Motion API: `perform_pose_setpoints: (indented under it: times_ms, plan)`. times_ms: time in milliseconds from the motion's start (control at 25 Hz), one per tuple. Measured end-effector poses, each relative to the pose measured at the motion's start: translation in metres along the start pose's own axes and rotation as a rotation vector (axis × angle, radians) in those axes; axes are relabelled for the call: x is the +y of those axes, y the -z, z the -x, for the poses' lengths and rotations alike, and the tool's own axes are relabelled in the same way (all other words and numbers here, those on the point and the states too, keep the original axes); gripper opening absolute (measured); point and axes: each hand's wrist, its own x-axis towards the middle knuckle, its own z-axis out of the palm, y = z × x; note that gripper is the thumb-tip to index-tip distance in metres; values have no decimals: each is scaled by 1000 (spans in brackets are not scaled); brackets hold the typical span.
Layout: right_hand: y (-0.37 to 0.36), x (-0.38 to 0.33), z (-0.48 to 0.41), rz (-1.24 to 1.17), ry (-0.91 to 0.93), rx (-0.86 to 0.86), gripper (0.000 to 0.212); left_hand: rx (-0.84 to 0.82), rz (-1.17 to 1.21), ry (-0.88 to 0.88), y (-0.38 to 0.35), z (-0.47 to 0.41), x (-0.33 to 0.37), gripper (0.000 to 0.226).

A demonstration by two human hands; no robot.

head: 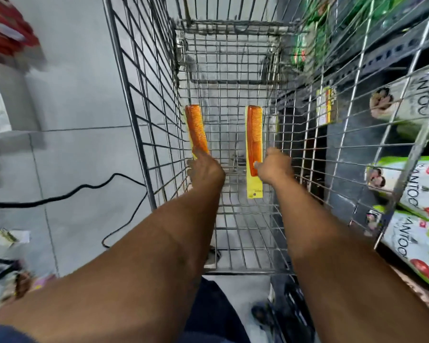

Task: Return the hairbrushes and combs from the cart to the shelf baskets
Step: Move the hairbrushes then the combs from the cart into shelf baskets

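Left hand [203, 167] is wrapped around the bottom end of an orange comb [196, 129], long side pointing up and away inside the cart [144, 144], fingers closed on it. Right hand [275, 165] pinches a second comb on its yellow card [254, 142] near the lower end, also standing lengthwise. Looks like both just need lifting out toward the shelf [406, 144] on the right, so the right hand's closer.

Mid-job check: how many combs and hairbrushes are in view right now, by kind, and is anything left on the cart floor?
Orange combs on yellow backing cards: 2, one in the left hand (left comb) and one in the right hand (right comb)
Hairbrushes: 0 visible
Total: 2
Both combs are held inside the wire cart; no other comb or brush shows on its floor.
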Motion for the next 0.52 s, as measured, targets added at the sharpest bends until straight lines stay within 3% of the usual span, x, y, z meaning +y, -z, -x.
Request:
perform_pose_setpoints:
  times_ms: [120, 320, 520]
  plan:
    - [-12, 0, -8, 25, 10, 27, 41, 25, -45, -26, -5, -4, -1, 64]
    - [-19, 0, -12, -48, -16, 97, 53, 156, -50, 25, -11, -9, -1, 47]
    - [-19, -2, -13, -70, -68, 91, 50, 152, 9, 97, -5, -12, 10, 38]
